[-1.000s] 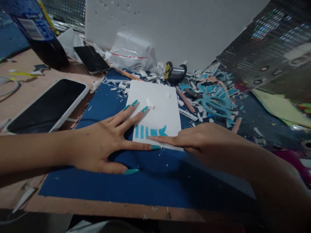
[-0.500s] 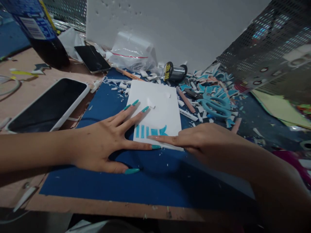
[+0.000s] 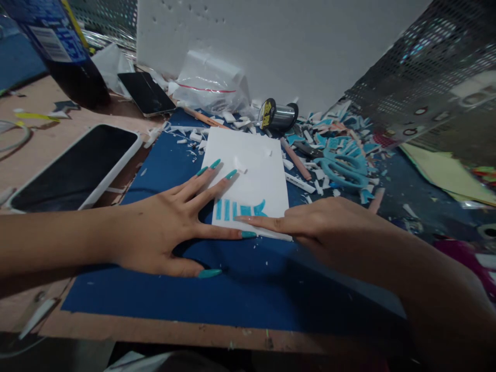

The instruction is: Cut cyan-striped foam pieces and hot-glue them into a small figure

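Observation:
A white foam sheet [image 3: 258, 165] lies on a dark blue mat [image 3: 174, 299]. A row of teal strips [image 3: 240, 209] is stuck near its lower edge. My left hand [image 3: 155, 232] lies flat and open, its teal-nailed fingers spread over the sheet's left side and the mat. My right hand [image 3: 329, 222] comes in from the right. Its index finger is stretched out flat along the sheet's bottom edge, just under the strips, and its other fingers are curled under. Neither hand holds anything.
Teal scissors [image 3: 343, 168] rest among blue and white scraps to the right, with a pink pencil [image 3: 296, 160] and a wire spool [image 3: 279, 114] nearby. Two phones [image 3: 77, 168] [image 3: 146, 93] lie to the left beside a dark bottle [image 3: 58, 46]. A white board [image 3: 271, 41] and perforated metal [image 3: 426, 77] stand behind.

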Available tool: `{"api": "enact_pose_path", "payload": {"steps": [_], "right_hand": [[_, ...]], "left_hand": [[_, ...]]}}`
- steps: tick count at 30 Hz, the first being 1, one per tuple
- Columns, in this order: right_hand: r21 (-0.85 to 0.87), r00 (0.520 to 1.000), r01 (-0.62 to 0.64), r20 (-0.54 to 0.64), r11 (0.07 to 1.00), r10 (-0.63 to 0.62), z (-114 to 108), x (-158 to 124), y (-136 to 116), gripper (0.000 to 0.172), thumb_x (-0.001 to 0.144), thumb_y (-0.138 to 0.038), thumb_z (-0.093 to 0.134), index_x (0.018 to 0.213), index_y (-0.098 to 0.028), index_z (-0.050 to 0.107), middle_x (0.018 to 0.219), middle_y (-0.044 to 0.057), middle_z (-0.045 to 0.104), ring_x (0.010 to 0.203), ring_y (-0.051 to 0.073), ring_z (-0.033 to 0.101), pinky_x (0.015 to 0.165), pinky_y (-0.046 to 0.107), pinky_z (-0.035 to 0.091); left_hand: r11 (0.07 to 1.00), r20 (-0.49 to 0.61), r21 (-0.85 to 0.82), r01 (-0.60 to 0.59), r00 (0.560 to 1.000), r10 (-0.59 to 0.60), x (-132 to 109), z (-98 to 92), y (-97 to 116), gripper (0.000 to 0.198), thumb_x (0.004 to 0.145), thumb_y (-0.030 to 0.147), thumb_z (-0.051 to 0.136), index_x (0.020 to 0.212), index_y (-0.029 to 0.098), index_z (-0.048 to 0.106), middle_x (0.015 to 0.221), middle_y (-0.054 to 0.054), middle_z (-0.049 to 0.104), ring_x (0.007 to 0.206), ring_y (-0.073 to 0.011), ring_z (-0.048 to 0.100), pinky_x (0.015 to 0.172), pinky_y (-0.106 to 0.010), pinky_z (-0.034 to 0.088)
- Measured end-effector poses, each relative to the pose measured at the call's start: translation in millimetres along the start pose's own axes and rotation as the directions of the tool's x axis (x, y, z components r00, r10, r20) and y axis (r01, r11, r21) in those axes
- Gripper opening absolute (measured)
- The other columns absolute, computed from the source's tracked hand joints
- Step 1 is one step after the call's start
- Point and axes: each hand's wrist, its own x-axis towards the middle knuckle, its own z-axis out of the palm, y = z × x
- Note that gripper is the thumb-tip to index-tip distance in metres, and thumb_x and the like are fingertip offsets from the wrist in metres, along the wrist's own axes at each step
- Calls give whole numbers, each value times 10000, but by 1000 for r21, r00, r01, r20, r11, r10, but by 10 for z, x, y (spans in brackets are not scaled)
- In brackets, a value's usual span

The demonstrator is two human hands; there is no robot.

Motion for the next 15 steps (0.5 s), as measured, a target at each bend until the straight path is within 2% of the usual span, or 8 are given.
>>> {"api": "enact_pose_path", "payload": {"steps": [10, 15], "right_hand": [[-108, 1000, 11, -7, 994, -12, -13, 28, -54, 665, 802, 14, 420, 1359, -342, 486, 549, -10, 583, 434, 108, 465, 442, 219, 224], [-120, 1000, -9, 28, 993, 13, -46, 87, -63, 663, 798, 25, 432, 1330, -362, 515, 548, -12, 583, 435, 109, 466, 435, 214, 212]], "left_hand": [[1000, -13, -4, -12, 1000, 12, 6, 10, -8, 675, 766, 602, 581, 1386, 471, 350, 1577, 24, -105, 1393, -489, 34, 1051, -701, 185], [999, 2, -25, -43, 999, 43, 12, 8, -31, 680, 774, 613, 565, 1396, 466, 333, 1571, 22, -132, 1379, -516, 36, 1035, -721, 170]]}}
